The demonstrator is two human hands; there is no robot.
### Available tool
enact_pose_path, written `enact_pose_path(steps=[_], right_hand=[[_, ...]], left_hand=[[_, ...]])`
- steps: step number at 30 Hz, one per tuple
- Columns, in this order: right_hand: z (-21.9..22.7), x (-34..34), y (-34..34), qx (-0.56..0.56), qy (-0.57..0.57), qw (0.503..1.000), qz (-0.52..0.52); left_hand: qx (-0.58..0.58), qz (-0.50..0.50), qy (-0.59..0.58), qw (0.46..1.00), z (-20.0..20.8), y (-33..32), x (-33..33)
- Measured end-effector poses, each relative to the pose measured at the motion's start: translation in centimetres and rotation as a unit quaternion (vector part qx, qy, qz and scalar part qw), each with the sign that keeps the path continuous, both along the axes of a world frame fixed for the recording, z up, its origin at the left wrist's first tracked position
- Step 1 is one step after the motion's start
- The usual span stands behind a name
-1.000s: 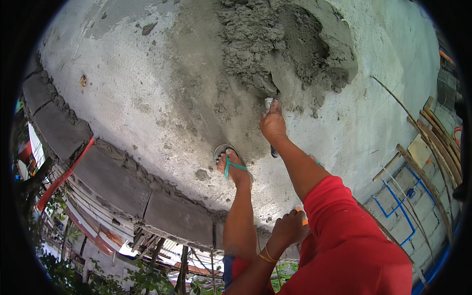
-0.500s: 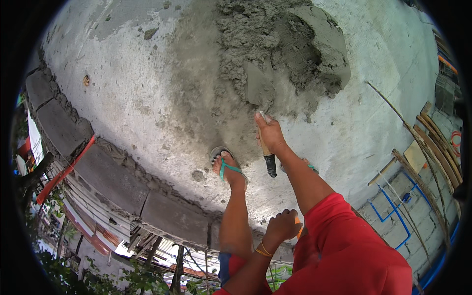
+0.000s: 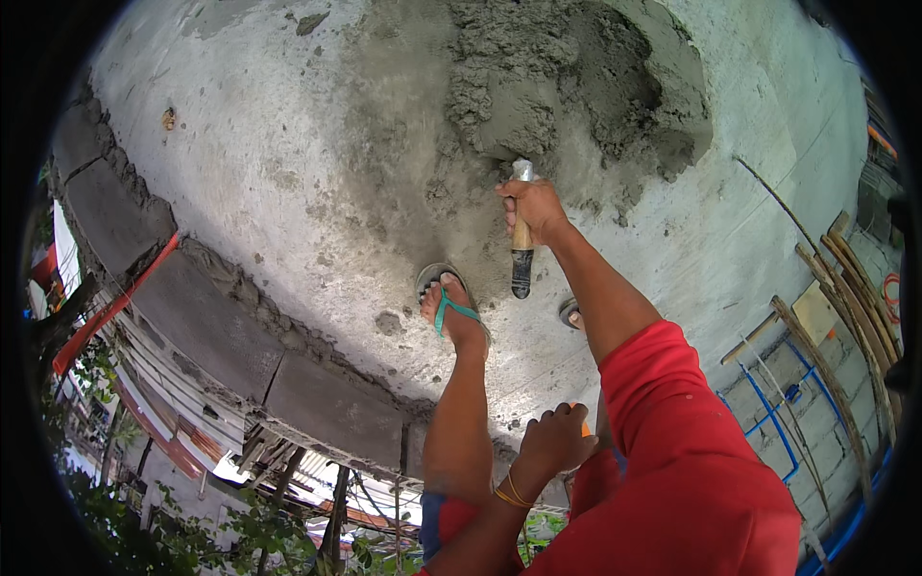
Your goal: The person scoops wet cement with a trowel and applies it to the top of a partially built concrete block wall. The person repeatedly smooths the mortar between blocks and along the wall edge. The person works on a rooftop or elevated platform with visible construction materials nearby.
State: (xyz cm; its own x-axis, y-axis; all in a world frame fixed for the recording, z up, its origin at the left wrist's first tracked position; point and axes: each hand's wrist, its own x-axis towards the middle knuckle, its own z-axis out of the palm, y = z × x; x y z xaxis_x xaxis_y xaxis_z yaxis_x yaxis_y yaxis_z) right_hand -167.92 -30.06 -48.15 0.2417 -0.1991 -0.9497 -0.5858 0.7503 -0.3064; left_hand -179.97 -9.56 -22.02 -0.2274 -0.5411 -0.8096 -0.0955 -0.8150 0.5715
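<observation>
My right hand (image 3: 536, 211) is wrapped around the wooden handle of a trowel (image 3: 521, 235), whose butt end is black. Its blade lies at the near edge of a heap of wet grey mortar (image 3: 615, 96), and mortar covers most of it. My left hand (image 3: 555, 440), with thin yellow bands at the wrist, is closed near my knees. An orange object (image 3: 582, 419) shows at its fingers; most of it is hidden, so I cannot tell its kind.
Wet smears mark the concrete floor (image 3: 259, 182) around the heap. Along the left runs a low block wall (image 3: 336, 418) with a red strip (image 3: 125, 302) across it. My sandalled foot (image 3: 451, 305) stands near the trowel. Wooden poles (image 3: 855, 278) and blue pipes (image 3: 768, 413) lie at right.
The trowel has shifted forward to the mortar heap's near edge, and its blade, partly bare before, is now mostly covered with mortar. My left hand stays near my knees.
</observation>
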Motion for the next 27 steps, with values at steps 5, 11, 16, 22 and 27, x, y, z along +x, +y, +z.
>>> enact_pose_path(steps=[5,11,16,22,27], right_hand=[[6.9,-0.1,0.0,-0.03,-0.044,0.998,0.041],[16.8,-3.2,-2.1,-0.135,-0.079,0.969,0.191],[29.0,-5.8,-5.0,-0.153,-0.134,0.908,0.366],[40.2,-8.6,-8.3,-0.198,-0.179,0.656,0.706],[43.8,-10.3,-7.1,-0.161,-0.18,0.449,0.86]], left_hand=[[0.028,0.021,-0.027,0.999,0.2,-0.6,-0.1],[0.003,0.205,-0.121,0.971,2.6,0.0,-3.4],[-0.045,0.569,-0.25,0.782,11.3,3.5,-8.3],[0.117,0.743,-0.362,0.551,22.4,12.1,-25.5],[0.273,0.782,-0.274,0.488,27.7,13.2,-40.6]])
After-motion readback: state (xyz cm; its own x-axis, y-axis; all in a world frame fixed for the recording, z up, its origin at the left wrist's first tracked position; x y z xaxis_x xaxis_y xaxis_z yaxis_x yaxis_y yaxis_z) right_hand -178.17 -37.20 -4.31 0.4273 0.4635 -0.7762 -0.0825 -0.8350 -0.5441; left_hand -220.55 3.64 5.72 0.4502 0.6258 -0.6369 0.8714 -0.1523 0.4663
